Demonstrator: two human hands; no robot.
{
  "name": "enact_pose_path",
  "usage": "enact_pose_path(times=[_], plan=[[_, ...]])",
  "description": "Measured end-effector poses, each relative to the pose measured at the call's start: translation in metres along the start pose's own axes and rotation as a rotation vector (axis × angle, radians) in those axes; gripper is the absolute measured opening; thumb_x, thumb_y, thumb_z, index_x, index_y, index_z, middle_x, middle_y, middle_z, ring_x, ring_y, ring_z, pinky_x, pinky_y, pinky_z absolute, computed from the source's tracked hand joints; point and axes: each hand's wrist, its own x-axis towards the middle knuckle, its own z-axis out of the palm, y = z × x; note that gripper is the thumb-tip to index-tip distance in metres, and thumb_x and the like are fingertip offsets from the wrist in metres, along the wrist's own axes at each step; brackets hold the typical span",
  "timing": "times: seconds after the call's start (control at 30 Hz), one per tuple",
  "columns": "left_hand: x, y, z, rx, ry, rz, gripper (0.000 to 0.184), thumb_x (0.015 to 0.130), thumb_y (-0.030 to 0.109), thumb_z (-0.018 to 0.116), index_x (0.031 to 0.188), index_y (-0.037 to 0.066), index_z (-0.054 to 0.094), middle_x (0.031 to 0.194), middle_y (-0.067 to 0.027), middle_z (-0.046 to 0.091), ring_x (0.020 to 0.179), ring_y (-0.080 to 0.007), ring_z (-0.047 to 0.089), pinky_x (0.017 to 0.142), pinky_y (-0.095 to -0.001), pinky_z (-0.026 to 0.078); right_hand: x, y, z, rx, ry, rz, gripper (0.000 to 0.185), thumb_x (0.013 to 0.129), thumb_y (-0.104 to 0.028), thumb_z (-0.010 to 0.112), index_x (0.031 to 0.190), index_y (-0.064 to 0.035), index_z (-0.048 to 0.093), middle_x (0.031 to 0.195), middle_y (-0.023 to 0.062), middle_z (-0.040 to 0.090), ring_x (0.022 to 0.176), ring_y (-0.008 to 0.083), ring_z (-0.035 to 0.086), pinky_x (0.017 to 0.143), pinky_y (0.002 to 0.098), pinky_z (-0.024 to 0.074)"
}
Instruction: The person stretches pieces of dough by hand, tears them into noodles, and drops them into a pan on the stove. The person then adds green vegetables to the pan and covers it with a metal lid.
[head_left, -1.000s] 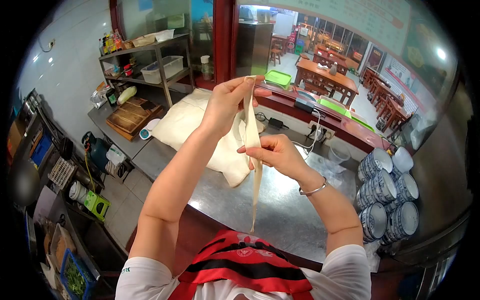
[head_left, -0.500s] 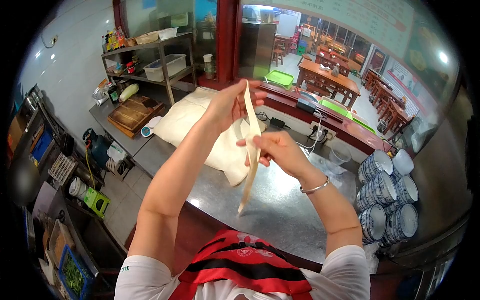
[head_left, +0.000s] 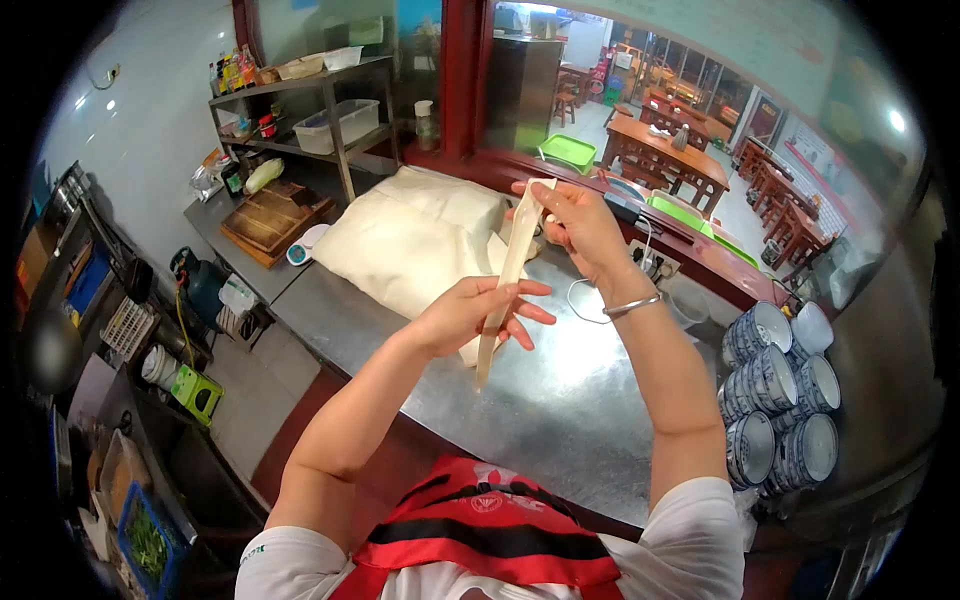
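Held up over the counter, a long flat cream-coloured strip (head_left: 517, 245) runs steeply between my hands, its lower end hanging free. Whether it is dough or cloth, I cannot tell. My right hand (head_left: 582, 228) pinches the upper end between thumb and fingers. Lower down, my left hand (head_left: 480, 317) has its thumb across the strip, with the other fingers spread behind it. Just beyond my hands a large cream cloth (head_left: 400, 235) lies in a bulging heap on the metal counter (head_left: 560, 420); what is under it is hidden.
Stacked patterned bowls (head_left: 770, 390) stand at the right. Wooden boards (head_left: 272, 222) and a small round scale or timer (head_left: 299, 254) lie at the left, near a metal shelf (head_left: 330, 85). A white cable (head_left: 572, 298) loops behind my right hand. Green trays (head_left: 568, 152) rest along the ledge.
My hands have swapped heights: the left slid down from the strip's top to its lower part, while the right rose to the upper end. The strip's lower tip is slightly higher.
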Motion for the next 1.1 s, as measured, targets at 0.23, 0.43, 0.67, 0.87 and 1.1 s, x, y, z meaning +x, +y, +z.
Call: enact_pose_path(times=[0.23, 0.43, 0.67, 0.87, 1.1], plan=[[-0.023, 0.003, 0.016, 0.027, -0.074, 0.023, 0.043, 0.1, 0.03, 0.034, 0.13, 0.001, 0.044, 0.11, -0.0141, 0.063, 0.084, -0.0175, 0.066, 0.069, -0.0231, 0.046, 0.018, 0.017, -0.005, 0.042, 0.015, 0.03, 0.029, 0.095, -0.022, 0.05, 0.106, 0.0028, 0.06, 0.089, 0.0128, 0.068, 0.048, 0.0006, 0.026, 0.045, 0.0152, 0.0272], [-0.037, 0.013, 0.033, 0.108, -0.055, -0.001, 0.045, 0.1, 0.03, 0.035, 0.133, 0.0, 0.04, 0.112, -0.0154, 0.062, 0.089, -0.0188, 0.065, 0.074, -0.0254, 0.048, 0.025, 0.032, -0.009, 0.179, -0.006, 0.099, 0.031, 0.094, -0.023, 0.052, 0.109, 0.0036, 0.058, 0.091, 0.0132, 0.066, 0.046, -0.0008, 0.029, 0.044, 0.0138, 0.0277], [-0.045, 0.022, 0.047, -0.137, 0.045, 0.178, 0.065, 0.097, 0.047, 0.033, 0.139, -0.002, 0.028, 0.126, -0.0215, 0.052, 0.105, -0.0287, 0.059, 0.09, -0.0358, 0.045, 0.016, 0.05, 0.006, 0.273, -0.166, 0.171, 0.039, 0.097, -0.033, 0.046, 0.108, 0.0026, 0.059, 0.085, 0.0073, 0.066, 0.047, -0.0013, 0.034, 0.046, 0.0127, 0.0332], [-0.05, 0.041, 0.046, -0.362, 0.213, 0.352, 0.084, 0.091, 0.064, 0.013, 0.14, -0.003, 0.027, 0.136, -0.0197, 0.043, 0.124, -0.0315, 0.044, 0.104, -0.0407, 0.033, -0.03, 0.082, 0.043, 0.553, -0.404, 0.434, 0.066, 0.094, -0.058, 0.028, 0.113, 0.001, 0.051, 0.086, 0.0075, 0.063, 0.055, 0.0049, 0.048, 0.051, 0.014, 0.0405], [-0.1, 0.045, 0.034, -0.271, 0.576, 0.517, 0.068, 0.097, 0.049, 0.022, 0.133, -0.007, 0.036, 0.134, -0.0244, 0.043, 0.125, -0.0338, 0.043, 0.106, -0.0416, 0.033, -0.088, 0.073, 0.095, 0.308, -0.745, 0.448, 0.058, 0.099, -0.045, 0.026, 0.109, 0.0012, 0.06, 0.077, 0.0138, 0.065, 0.043, 0.0027, 0.032, 0.041, 0.0154, 0.0258]])
